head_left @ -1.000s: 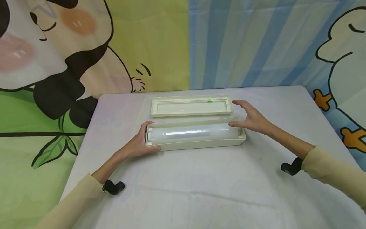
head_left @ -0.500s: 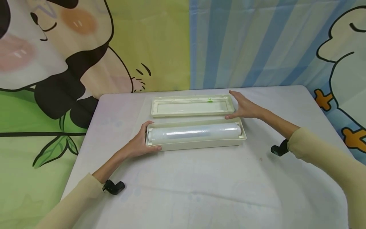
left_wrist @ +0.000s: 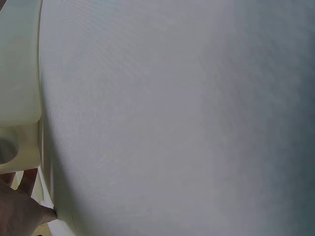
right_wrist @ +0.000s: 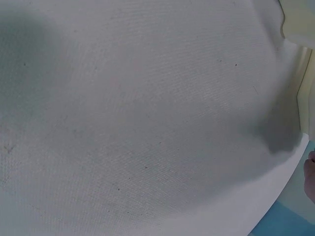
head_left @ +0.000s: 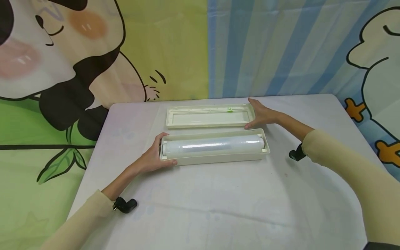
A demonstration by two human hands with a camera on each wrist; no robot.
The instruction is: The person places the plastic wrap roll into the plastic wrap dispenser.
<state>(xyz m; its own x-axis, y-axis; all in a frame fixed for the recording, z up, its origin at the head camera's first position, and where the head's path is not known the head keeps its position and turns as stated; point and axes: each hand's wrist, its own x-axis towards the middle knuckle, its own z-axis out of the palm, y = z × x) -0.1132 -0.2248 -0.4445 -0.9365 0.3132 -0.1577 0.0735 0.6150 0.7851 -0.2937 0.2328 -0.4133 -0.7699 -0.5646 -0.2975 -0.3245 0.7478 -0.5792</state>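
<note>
A cream plastic box (head_left: 220, 159) lies lengthwise on the table, open at the top. Inside it rests a wide, shiny roll of cling film (head_left: 212, 146). My left hand (head_left: 153, 156) grips the box's left end, thumb along the front wall and fingers round the back corner. Just behind the box lies its long cream lid (head_left: 209, 125), inner side up, with a small green slider (head_left: 230, 109) on a rail. Around the lid's right end is my right hand (head_left: 263, 114), thumb at the front corner and fingers at the back one; the palm's contact is hard to see.
A white cloth covers the table (head_left: 212, 208), whose far edge runs close behind the lid. Beyond it hangs a cartoon-printed curtain (head_left: 175, 52). A black wrist camera (head_left: 125, 205) sits at the left cuff, another black camera (head_left: 297, 153) at the right.
My right hand has moved from the box's right end back and slightly left to the lid's right end, and its fingers have drawn in there. The left hand stays on the box.
</note>
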